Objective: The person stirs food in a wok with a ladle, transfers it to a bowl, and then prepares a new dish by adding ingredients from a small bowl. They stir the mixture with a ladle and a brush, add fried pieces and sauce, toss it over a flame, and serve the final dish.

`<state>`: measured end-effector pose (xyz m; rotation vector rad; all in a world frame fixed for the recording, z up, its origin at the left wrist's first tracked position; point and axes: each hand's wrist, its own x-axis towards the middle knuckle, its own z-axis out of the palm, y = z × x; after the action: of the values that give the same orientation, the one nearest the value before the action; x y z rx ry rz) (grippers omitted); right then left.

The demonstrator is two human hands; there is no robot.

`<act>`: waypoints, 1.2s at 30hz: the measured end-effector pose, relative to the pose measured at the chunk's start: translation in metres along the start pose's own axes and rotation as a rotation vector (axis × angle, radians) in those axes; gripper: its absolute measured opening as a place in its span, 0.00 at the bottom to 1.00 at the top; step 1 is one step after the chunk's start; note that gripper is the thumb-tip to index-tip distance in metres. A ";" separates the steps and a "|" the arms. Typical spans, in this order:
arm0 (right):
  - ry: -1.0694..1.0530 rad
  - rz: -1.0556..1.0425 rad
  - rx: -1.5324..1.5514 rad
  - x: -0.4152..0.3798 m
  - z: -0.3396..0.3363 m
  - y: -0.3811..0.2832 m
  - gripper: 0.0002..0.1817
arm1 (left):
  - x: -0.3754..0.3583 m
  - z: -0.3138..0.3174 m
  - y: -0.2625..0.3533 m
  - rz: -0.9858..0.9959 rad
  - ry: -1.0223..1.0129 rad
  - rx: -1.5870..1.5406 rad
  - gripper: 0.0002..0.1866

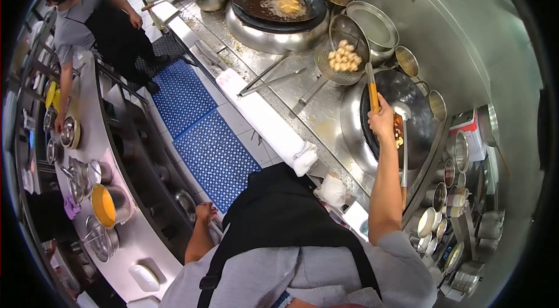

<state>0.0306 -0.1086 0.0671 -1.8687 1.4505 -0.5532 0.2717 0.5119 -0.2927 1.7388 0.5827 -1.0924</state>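
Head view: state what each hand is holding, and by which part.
The right hand grips the strainer by its handle. Whether the left hand holds anything cannot be told.

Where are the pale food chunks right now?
Head view, upper half, right of centre: the pale food chunks lie heaped left of the orange wooden handle in the right hand.

Here's the right arm [384, 194], stretched well forward and nearly straight — and at its end the right hand [382, 119], curled into a grip, its back facing up! Over on the other side, the left arm [198, 243] sits closer in — its left hand [205, 212] too small to read clearly.
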 end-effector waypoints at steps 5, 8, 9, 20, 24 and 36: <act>0.224 -0.275 -0.050 0.014 0.010 0.025 0.35 | -0.020 0.003 0.021 0.155 -0.050 0.095 0.09; 0.250 -0.301 -0.002 0.029 0.005 0.005 0.34 | -0.035 -0.012 0.022 0.206 -0.058 0.067 0.09; 0.240 -0.304 0.035 0.041 0.006 -0.002 0.33 | -0.044 -0.012 0.022 0.197 -0.037 0.045 0.09; 0.163 -0.271 0.109 0.195 0.110 -0.116 0.30 | 0.014 -0.077 -0.014 0.176 -0.071 0.362 0.08; 0.206 -0.190 -0.049 0.239 0.178 -0.177 0.23 | 0.052 -0.095 0.020 0.116 -0.069 0.188 0.09; -0.420 0.350 0.707 0.215 0.271 -0.239 0.07 | 0.097 -0.149 0.156 -0.012 0.076 -0.066 0.07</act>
<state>0.4373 -0.2112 0.0463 -1.0640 1.0713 -0.3963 0.5001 0.5718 -0.2831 1.7274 0.6703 -1.0077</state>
